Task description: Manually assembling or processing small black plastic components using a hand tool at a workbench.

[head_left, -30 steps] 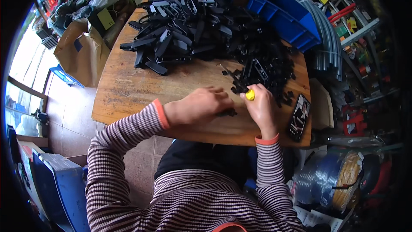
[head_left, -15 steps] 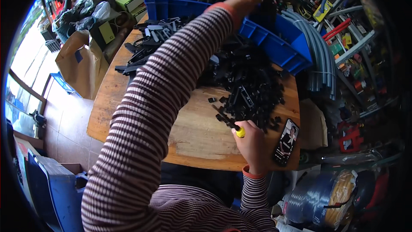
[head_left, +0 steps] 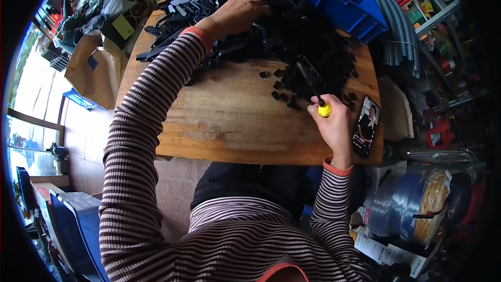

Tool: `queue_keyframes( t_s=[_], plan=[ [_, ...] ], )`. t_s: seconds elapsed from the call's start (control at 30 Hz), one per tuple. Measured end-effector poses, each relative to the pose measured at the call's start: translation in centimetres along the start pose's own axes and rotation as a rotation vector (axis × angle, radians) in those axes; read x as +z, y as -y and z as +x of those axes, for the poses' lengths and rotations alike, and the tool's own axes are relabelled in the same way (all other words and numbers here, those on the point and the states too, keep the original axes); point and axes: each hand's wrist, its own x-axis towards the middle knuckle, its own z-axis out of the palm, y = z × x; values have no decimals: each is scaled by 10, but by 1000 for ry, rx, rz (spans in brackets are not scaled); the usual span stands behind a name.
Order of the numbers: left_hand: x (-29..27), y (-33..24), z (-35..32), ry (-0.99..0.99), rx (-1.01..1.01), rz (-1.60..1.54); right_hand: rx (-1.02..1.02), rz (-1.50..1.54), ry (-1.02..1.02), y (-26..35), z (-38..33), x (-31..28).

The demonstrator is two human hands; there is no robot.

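My left hand (head_left: 239,14) is over the pile of long black plastic parts (head_left: 209,1) at the back of the wooden table (head_left: 235,120). Its fingers stretch to the right, loosely bent, and their tips are lost against the dark parts. I see nothing held in them. My right hand (head_left: 335,121) is closed around a screwdriver with a yellow and black handle (head_left: 324,110), its dark shaft pointing away from me. Just beyond it lies a heap of small black plastic pieces (head_left: 334,68), with a black rectangular part (head_left: 308,69) on top.
Blue plastic bins (head_left: 339,0) line the table's far side. A phone (head_left: 367,126) with a lit screen lies by the right edge. Grey tubing (head_left: 402,36) hangs beyond it. A brown paper bag (head_left: 96,73) stands left of the table, and a blue container (head_left: 78,224) lower left.
My left hand has come back from the far bins, down and left to the black parts. My right hand still grips the screwdriver. The whole view has shifted, showing more of my lap.
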Motion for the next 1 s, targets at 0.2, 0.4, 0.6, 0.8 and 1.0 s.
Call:
queue_keyframes(
  t_s=[0.2, 0.4, 0.6, 0.8, 1.0],
  plan=[
    [-23, 5, -20, -35, 91, 62, -162, -140, 104, 12, -16, 31],
    [-76, -77, -54, -27, 176, 97, 16, -148, 32, -3, -30, 2],
    [-34, -157, -101, 381, 44, -197, 33, 33, 81, -9, -45, -20],
    [-38, -136, -93, 307, -64, -571, 386, 126, -651, -103, -111, -130],
    [-9, -114, -110, 146, -17, -561, 743, -87, -727, -277, -256, -183]
  ],
)
